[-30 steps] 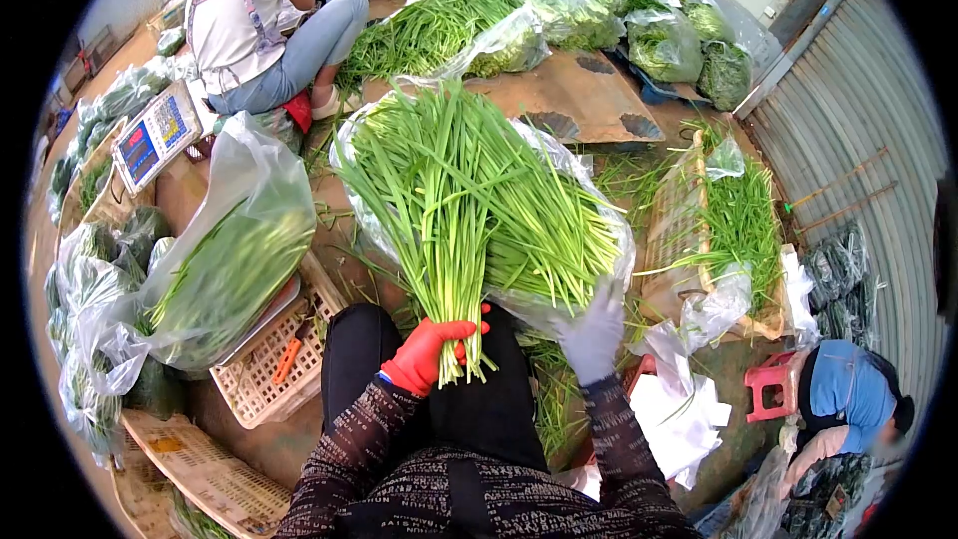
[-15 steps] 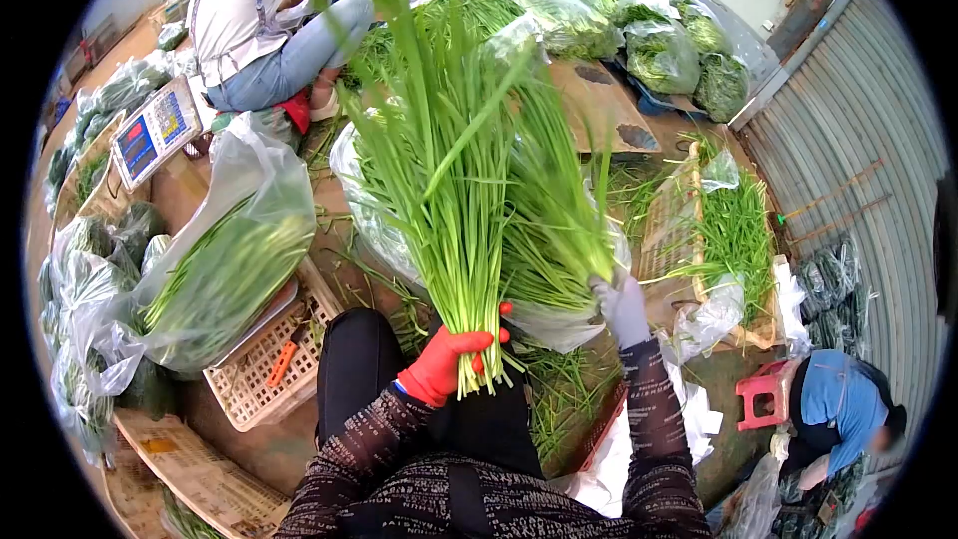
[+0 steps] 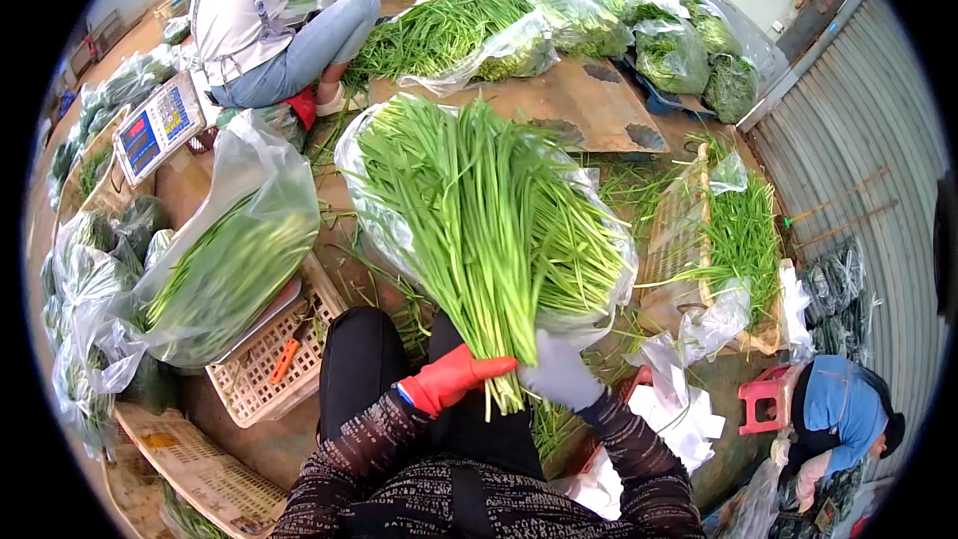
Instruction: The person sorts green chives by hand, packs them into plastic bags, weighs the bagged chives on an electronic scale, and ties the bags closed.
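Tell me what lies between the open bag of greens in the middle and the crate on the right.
Loose green stalks lie scattered between the open bag and the crate, seen in the head view.

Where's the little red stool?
In the head camera's view, the red stool is toward the lower right, just left of the crouching person in blue and below the crate of loose green stalks.

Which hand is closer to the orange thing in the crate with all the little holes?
The left. The left hand is off to the right of the orange thing in the crate. The right hand is farther right, past the green stalks.
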Action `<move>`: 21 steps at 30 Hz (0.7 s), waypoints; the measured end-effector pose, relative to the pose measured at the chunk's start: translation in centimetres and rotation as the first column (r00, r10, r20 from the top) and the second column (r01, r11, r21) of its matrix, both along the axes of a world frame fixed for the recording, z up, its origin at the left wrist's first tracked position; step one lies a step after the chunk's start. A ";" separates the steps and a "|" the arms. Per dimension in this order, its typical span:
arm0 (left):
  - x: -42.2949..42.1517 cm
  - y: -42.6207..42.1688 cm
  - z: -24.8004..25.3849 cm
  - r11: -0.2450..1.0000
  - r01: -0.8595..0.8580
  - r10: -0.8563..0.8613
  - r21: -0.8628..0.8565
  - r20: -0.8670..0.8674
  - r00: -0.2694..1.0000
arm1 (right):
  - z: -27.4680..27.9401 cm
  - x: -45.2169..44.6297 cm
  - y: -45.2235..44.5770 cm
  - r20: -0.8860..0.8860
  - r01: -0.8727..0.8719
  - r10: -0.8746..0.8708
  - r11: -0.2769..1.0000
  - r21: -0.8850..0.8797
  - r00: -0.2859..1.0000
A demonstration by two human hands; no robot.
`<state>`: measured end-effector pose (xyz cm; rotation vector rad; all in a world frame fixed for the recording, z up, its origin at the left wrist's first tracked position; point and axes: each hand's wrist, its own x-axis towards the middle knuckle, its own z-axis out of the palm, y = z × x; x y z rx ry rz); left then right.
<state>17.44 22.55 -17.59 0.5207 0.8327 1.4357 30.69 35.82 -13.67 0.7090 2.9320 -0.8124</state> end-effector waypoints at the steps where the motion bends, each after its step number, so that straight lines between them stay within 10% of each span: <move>1: -0.1 -0.2 0.2 0.999 0.015 -0.013 0.032 -0.055 0.998 | 2.2 -0.7 -0.9 0.217 0.025 -0.013 0.998 -0.052 0.976; 5: -0.7 -1.6 0.8 0.999 0.036 -0.030 0.034 -0.148 0.988 | 4.0 -0.3 -2.5 0.284 -0.289 0.244 0.949 0.127 0.927; 8: 1.4 -1.5 0.4 0.997 -0.074 0.061 0.019 0.381 0.923 | 5.0 -0.8 -3.9 0.274 -0.405 0.330 0.868 0.289 0.903; 12: 1.7 -1.5 0.9 0.985 -0.129 0.168 -0.116 0.452 0.876 | 5.0 -2.1 -5.0 0.302 -0.406 0.306 0.839 0.362 0.903; 16: 0.8 -1.8 1.5 0.954 -0.221 0.274 -0.202 0.286 0.918 | 5.2 -2.3 -3.5 0.353 -0.529 0.483 0.847 0.042 0.802; 21: -0.6 -2.7 1.0 0.916 -0.254 0.270 -0.310 0.008 0.963 | 7.8 -1.7 -0.1 0.145 0.060 -0.027 0.972 -0.226 0.989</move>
